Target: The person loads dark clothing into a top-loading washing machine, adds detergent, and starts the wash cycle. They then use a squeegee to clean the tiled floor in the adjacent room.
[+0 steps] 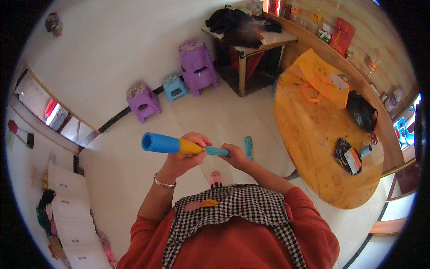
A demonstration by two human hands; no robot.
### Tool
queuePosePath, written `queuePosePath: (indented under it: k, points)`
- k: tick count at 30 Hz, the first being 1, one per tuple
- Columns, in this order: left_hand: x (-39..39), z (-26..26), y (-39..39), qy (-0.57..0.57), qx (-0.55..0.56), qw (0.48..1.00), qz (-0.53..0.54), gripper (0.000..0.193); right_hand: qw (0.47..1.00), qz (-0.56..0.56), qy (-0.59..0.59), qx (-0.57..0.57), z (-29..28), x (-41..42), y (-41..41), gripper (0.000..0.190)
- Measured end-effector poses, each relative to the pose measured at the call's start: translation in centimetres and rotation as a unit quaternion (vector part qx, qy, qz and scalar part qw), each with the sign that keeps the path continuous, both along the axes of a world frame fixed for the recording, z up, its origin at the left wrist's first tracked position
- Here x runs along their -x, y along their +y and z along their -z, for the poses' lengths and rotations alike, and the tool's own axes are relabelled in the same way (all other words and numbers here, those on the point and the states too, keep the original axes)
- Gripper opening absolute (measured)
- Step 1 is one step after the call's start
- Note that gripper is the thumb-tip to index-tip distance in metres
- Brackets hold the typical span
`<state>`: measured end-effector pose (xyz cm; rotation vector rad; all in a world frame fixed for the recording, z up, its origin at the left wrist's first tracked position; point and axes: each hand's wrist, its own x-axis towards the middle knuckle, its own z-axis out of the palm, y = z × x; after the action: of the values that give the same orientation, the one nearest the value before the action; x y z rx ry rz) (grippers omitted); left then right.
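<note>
Across my front slants the long handle of a mop or broom. Its near end is a thick blue foam-like grip [163, 143], followed by a yellow section [192, 147] and a thin light-blue pole [215, 151]. My left hand [186, 160] is wrapped around the yellow section, its fingers closed over it. Farther down, my right hand [235, 156] grips the thin pole. The tool's teal head [248, 147] rests on the pale tiled floor [158, 171] beyond my right hand. That hand hides part of the pole.
An oval wooden table [302, 134] at right holds an orange bag, a black plastic bag and small items. Purple stools [198, 67] and a small blue stool [175, 88] line the wall. Dark clothes cover a square table [278, 40]. A white drawer cabinet [72, 208] stands left.
</note>
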<state>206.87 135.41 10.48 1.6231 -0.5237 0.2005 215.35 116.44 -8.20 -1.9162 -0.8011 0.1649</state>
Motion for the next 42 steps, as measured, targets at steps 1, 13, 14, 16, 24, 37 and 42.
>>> queuePosePath:
  k: [1, 13, 14, 16, 24, 37, 42]
  points:
    - [-2.0, -0.1, 0.5, -0.015, -0.028, 0.999, 0.008, 0.026, 1.0, 0.021, -0.014, 0.003, -0.2, -1.7, 0.1, 0.018]
    - [-26.4, 0.6, 2.3, 0.006, -0.056, 0.997, 0.06, 0.029, 0.979, 0.174, -0.092, 0.061, 0.0, -23.4, -1.3, 0.022]
    - [-28.1, 0.7, 2.6, 0.022, -0.069, 0.996, 0.058, 0.032, 0.976, 0.181, -0.092, 0.078, 0.6, -25.2, -1.5, 0.022]
    - [-32.9, 1.0, 3.3, 0.039, -0.099, 0.993, 0.053, 0.04, 0.973, 0.228, 0.006, 0.026, 2.2, -29.7, -1.5, 0.023]
    - [-54.7, 7.0, 1.0, -0.08, -0.311, 0.945, -0.067, 0.067, 0.917, 0.394, -0.026, 0.055, 8.4, -44.5, -8.6, 0.025]
    - [-77.9, 17.0, -7.6, -0.035, -0.612, 0.785, -0.091, 0.098, 0.85, 0.524, 0.041, -0.035, 9.5, -58.9, -13.8, 0.025]
    - [-78.6, 19.2, -7.3, -0.037, -0.638, 0.764, -0.09, 0.074, 0.84, 0.518, 0.042, 0.156, 11.7, -64.0, -14.8, 0.032]
